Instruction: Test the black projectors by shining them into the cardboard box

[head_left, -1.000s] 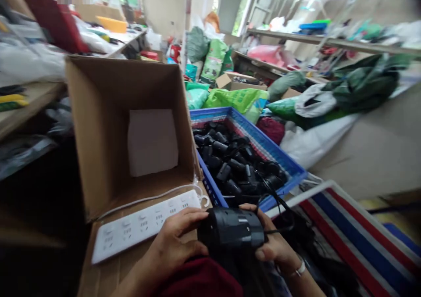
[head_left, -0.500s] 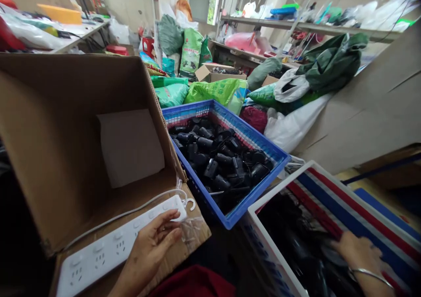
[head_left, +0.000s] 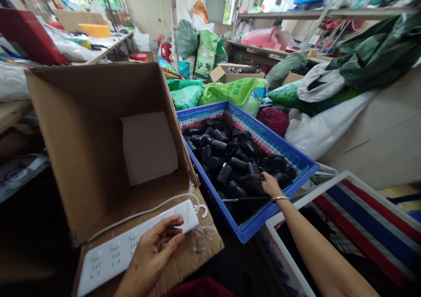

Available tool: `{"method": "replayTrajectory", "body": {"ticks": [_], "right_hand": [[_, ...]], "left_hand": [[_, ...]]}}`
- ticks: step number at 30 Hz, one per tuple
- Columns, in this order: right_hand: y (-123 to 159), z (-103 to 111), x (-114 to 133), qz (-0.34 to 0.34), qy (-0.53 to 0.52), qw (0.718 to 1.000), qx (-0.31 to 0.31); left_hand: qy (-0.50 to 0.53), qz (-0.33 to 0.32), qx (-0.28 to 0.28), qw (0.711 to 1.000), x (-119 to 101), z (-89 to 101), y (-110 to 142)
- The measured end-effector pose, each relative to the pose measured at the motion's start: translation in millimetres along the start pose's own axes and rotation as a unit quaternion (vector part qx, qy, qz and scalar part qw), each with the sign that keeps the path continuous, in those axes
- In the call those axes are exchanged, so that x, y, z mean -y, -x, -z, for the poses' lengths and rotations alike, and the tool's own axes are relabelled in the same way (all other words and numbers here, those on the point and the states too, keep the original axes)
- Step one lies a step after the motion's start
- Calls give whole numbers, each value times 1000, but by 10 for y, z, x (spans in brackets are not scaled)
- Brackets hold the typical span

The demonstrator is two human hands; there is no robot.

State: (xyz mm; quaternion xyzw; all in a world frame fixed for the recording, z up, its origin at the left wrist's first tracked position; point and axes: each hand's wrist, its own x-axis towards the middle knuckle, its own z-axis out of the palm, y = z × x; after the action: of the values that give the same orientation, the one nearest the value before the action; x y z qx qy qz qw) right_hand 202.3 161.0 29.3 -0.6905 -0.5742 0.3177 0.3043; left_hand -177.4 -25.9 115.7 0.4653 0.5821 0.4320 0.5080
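My left hand (head_left: 158, 248) rests with loosely curled, spread fingers on a white power strip (head_left: 131, 244) that lies on the lower flap of an open cardboard box (head_left: 95, 126). It holds nothing. My right hand (head_left: 270, 185), a bangle on its wrist, reaches into a blue plastic crate (head_left: 296, 156) filled with several black cylindrical parts (head_left: 230, 156). Its fingers curl over one of the black parts (head_left: 255, 184) near the crate's front corner. The box stands on its side with a pale card (head_left: 148, 145) against its back wall.
A red, white and blue striped bag (head_left: 362, 218) lies open at the right. Green sacks (head_left: 237, 93) and a white bag (head_left: 319, 130) are piled behind the crate. Cluttered tables and shelves stand at the left and back. A large cardboard sheet (head_left: 388, 126) leans at the right.
A second ago both hands held a black cylindrical device. My right hand then dipped into the striped bag and has now moved to the blue crate. My left hand stays on the power strip.
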Motion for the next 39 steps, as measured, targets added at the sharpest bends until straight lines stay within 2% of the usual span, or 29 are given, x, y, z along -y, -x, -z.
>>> {"method": "replayTrajectory", "body": {"ticks": [3, 7, 9, 12, 14, 15, 16, 18, 20, 22, 23, 26, 28, 31, 33, 35, 37, 39], "right_hand": [[103, 197, 278, -2, -118, 993, -9], [414, 464, 910, 39, -259, 965, 2], [603, 555, 1276, 56, -352, 933, 45], [887, 571, 1736, 63, -461, 872, 155], [1059, 493, 1915, 67, -485, 847, 208], [1137, 434, 1961, 79, -489, 842, 214], [1209, 365, 1981, 101, -482, 845, 209], [1339, 211, 1966, 159, -415, 872, 206], [1459, 39, 1921, 200, -299, 899, 248], [1572, -142, 1883, 204, -202, 915, 282], [1622, -233, 1872, 203, -175, 923, 274], [1737, -474, 1854, 214, -119, 953, 180], [1775, -601, 1845, 241, -73, 959, 129], [1786, -789, 1820, 298, -21, 952, 58], [1775, -935, 1799, 313, -4, 950, 4], [1768, -1068, 1783, 306, -1, 952, -25], [1779, -1111, 1777, 288, -6, 957, 22], [1804, -1007, 1772, 253, -21, 955, 154]], "left_hand": [[14, 17, 8, 1000, -2, -5, -15], [41, 38, 55, 997, -91, -161, -114], [78, 45, 78, 993, -137, -267, -194], [184, 55, 111, 975, -167, -383, -307], [266, 36, 141, 953, -171, -403, -339], [295, 19, 153, 943, -174, -397, -335], [314, 2, 159, 936, -179, -382, -317], [329, -20, 162, 930, -195, -337, -249], [337, -23, 159, 928, -214, -283, -159], [331, -28, 147, 932, -228, -224, -71], [315, -32, 136, 939, -234, -193, -32], [191, -57, 74, 977, -253, -101, 73], [80, -64, 18, 995, -277, -60, 141], [-23, -53, -43, 997, -327, -56, 237], [-52, -50, -54, 996, -352, -77, 278], [-67, -38, -50, 996, -359, -86, 291], [-63, -10, -33, 997, -345, -64, 280], [-44, 16, -16, 999, -317, -9, 261]]}}
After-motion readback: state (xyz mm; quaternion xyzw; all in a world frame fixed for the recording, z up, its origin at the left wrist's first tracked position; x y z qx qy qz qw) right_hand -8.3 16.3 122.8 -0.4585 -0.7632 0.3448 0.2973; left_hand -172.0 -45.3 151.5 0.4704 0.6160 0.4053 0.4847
